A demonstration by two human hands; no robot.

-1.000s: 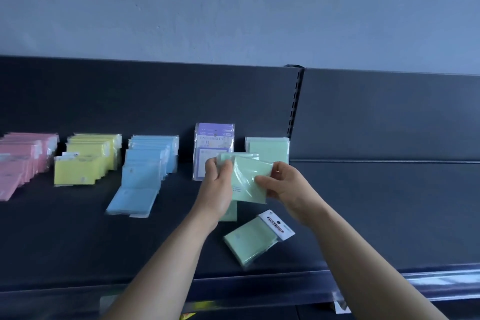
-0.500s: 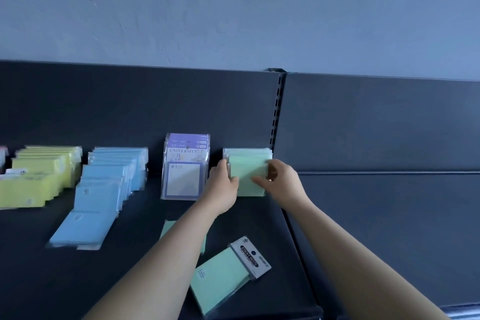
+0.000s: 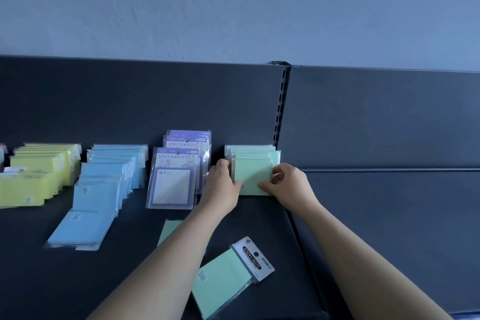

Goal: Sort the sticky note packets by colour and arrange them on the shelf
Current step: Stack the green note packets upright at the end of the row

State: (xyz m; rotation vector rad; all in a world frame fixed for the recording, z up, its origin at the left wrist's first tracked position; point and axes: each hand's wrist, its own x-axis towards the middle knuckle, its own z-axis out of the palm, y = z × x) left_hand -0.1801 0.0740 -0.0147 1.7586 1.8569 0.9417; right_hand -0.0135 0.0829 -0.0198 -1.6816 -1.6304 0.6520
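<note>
The left hand (image 3: 223, 186) and the right hand (image 3: 288, 184) both hold the front green packet (image 3: 253, 176). This packet stands upright at the front of the green row (image 3: 250, 149), at the rear of the shelf (image 3: 39, 280) and against the back panel (image 3: 117, 101).

Hand positions:
- The left hand grips the packet's left edge, with the fingers curled round it and the thumb on the lower front face.
- The right hand pinches the right edge, with the thumb at the lower corner and the fingers bent over the upper part of the edge.
- The packet's bottom edge is at or very near the shelf surface; contact cannot be confirmed.

The green row stands just left of the slotted upright (image 3: 282, 112). To its left, in order:
- the purple packets (image 3: 172, 182), upright and marked "UNIVERSITY"
- the blue row (image 3: 104, 184), whose front packets lean and lie flat toward the shelf front
- the yellow row (image 3: 36, 176), at the left edge of the view

Two more green packets lie flat nearer the shelf front. The loose green packet (image 3: 223, 283) carries a dark header card reading "STICKY NOTE" and lies tilted between the two forearms. The second flat green packet (image 3: 170, 230) is largely hidden under the left forearm; only its upper left corner shows
</note>
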